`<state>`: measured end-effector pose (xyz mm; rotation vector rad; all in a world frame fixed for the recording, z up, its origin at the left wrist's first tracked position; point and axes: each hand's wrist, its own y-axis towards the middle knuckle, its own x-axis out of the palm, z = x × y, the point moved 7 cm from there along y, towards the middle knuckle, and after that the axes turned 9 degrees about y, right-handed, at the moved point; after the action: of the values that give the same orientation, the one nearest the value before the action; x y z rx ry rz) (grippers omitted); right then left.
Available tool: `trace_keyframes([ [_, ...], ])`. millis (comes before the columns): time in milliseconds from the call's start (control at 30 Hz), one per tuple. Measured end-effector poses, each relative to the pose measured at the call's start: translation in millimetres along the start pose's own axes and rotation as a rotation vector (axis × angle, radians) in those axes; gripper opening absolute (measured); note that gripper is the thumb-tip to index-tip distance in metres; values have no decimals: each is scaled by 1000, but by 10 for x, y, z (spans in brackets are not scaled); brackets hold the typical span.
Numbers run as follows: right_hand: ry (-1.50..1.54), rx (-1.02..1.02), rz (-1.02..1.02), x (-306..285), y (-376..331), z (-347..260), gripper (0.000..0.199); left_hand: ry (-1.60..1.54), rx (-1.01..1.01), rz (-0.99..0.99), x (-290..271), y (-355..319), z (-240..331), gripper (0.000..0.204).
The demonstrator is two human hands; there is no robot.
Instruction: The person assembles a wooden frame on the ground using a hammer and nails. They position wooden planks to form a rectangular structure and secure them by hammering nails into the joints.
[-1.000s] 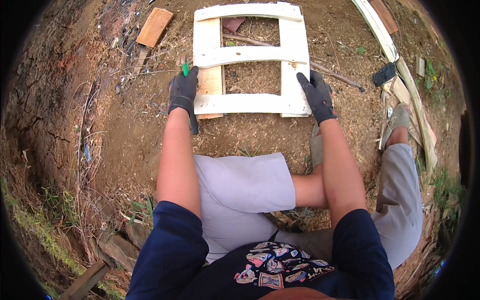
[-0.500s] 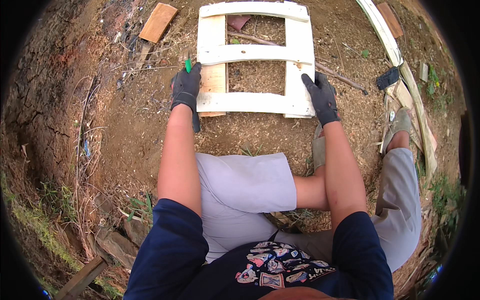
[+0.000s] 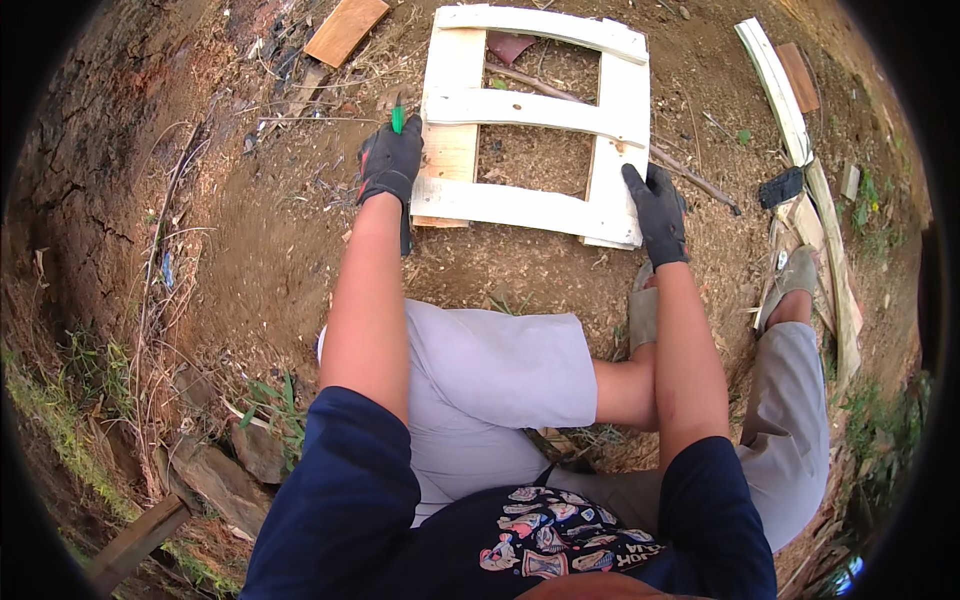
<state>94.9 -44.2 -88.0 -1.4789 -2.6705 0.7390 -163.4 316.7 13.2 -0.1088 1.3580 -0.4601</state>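
Note:
A pale wooden frame [image 3: 515, 107], made of two side boards with three cross slats nailed over them, is in front of me at the top of the view. My left hand [image 3: 391, 160], in a dark glove, is closed at its left edge. A slim tool with a green part [image 3: 398, 119] and a thin dark tip sticks up from that hand; a dark end shows below the wrist. My right hand [image 3: 660, 212], also gloved, grips the frame's right board, thumb on top and fingers hidden beyond the edge.
Bare soil strewn with wood shavings lies around. An orange-brown block [image 3: 346, 30] is at the upper left. Long pale strips [image 3: 775, 90] and a black object [image 3: 781, 187] lie to the right. A stick [image 3: 700, 182] passes beneath the frame.
The frame has shifted right in view and turned slightly clockwise, its right side now lower. Both hands have moved along with it, keeping their places at its edges.

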Motion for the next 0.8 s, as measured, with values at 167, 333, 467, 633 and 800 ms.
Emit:
trace_keyframes([
  [167, -344, -172, 255, -180, -110, -309, 57, 31, -118, 41, 246, 509, -404, 60],
  [333, -394, -604, 185, 185, -256, -1172, 56, -773, -127, -183, 291, 1231, -375, 29],
  [467, -679, -778, -125, 1117, -166, -1731, 71, -726, 30, -145, 258, 1317, 150, 36],
  [633, -852, -756, -299, 1765, 150, -1717, 92, 88, 160, 79, 77, 1387, 607, 74],
  [800, -844, -750, -290, 1900, 284, -1528, 57, 11, 108, 22, 72, 1429, 586, 68],
])
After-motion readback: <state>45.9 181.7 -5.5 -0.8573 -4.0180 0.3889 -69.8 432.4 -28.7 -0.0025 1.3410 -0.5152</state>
